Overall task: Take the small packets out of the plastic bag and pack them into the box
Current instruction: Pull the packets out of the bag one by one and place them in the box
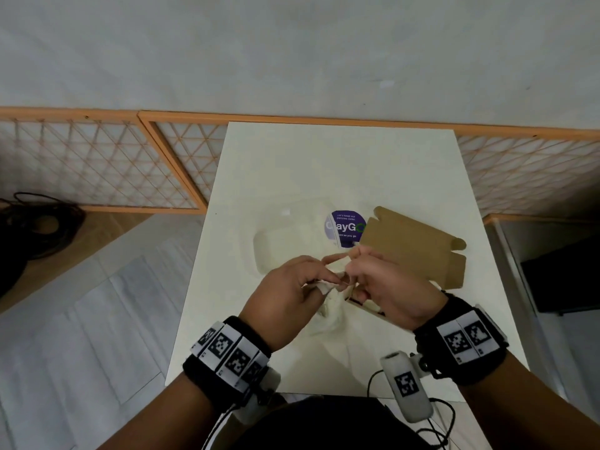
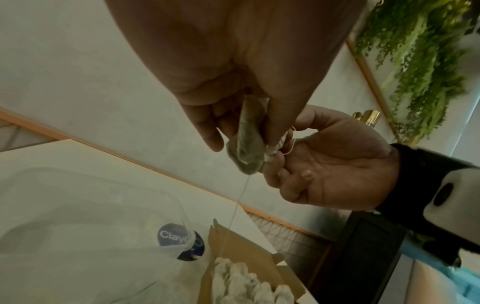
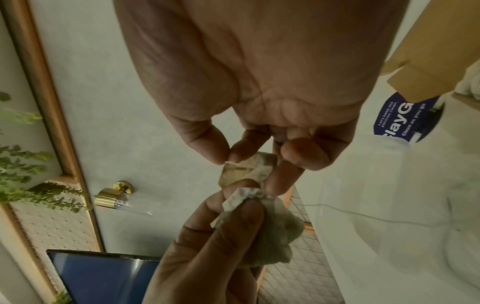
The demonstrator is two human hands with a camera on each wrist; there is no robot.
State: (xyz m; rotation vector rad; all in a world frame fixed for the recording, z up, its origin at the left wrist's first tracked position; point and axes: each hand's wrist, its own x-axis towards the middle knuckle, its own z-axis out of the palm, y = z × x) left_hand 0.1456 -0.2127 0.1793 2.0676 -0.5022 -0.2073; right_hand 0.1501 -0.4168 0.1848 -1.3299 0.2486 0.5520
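Note:
Both hands meet above the white table (image 1: 341,164), just over the box. My left hand (image 1: 319,282) pinches a small greenish tea-bag packet (image 2: 246,144) between thumb and fingers; a thin thread hangs from it toward the box. My right hand (image 1: 349,277) pinches a second small packet (image 3: 246,170) right against the first. The brown cardboard box (image 1: 412,245) lies open under and right of the hands, and several pale packets (image 2: 246,283) fill it. The clear plastic bag (image 1: 292,235) lies crumpled left of the box.
A round purple sticker (image 1: 345,227) lies on the table between bag and box lid. An orange lattice screen (image 1: 97,164) runs behind the table. Black cables (image 1: 39,222) lie on the floor at left, and a dark screen (image 1: 565,277) stands at right.

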